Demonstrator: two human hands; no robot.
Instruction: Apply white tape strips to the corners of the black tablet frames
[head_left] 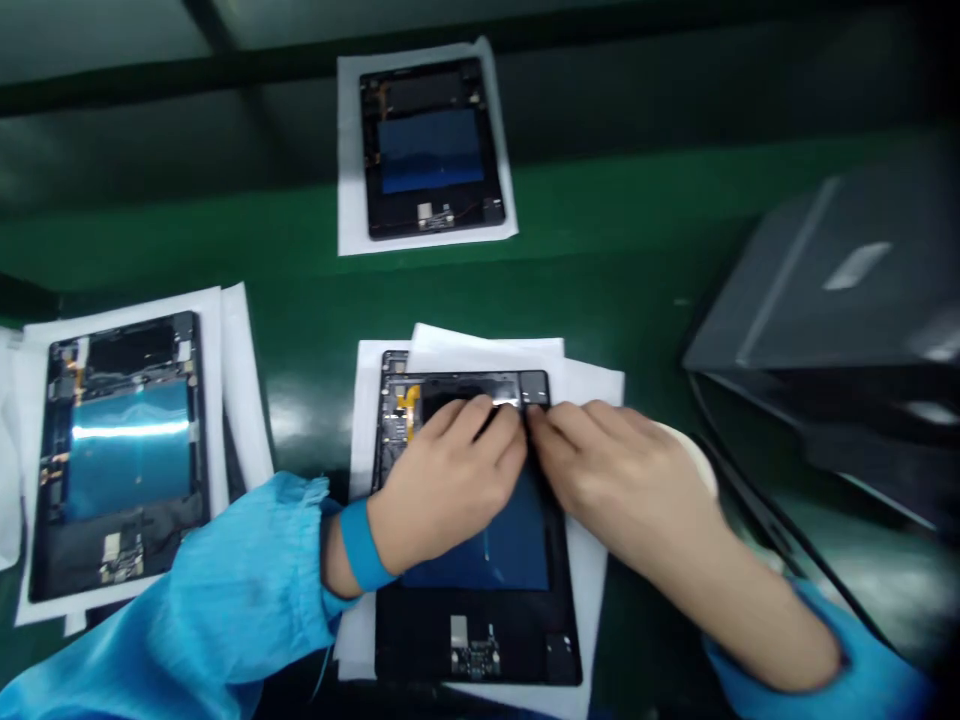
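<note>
An opened tablet (517,640) with a blue battery (517,540), a small circuit board and an orange flex cable (409,400) lies on white sheets (592,385) before me. Across its upper part reaches my left hand (457,480), fingers curled and pressed together over the dark area above the battery. My right hand (622,470) is closed in a pinch at the tablet's upper right edge, close to the left fingertips. Whatever sits between the fingertips of either hand is hidden. A cream rounded object (691,458) shows behind my right hand; whether the hand touches it is unclear.
A second opened tablet (120,540) lies on white sheets at the left, and a third (431,90) on white sheets at the back. A dark grey machine (810,290) stands at the right, with a black cable (795,545) near my right forearm. The green tabletop (300,310) runs underneath.
</note>
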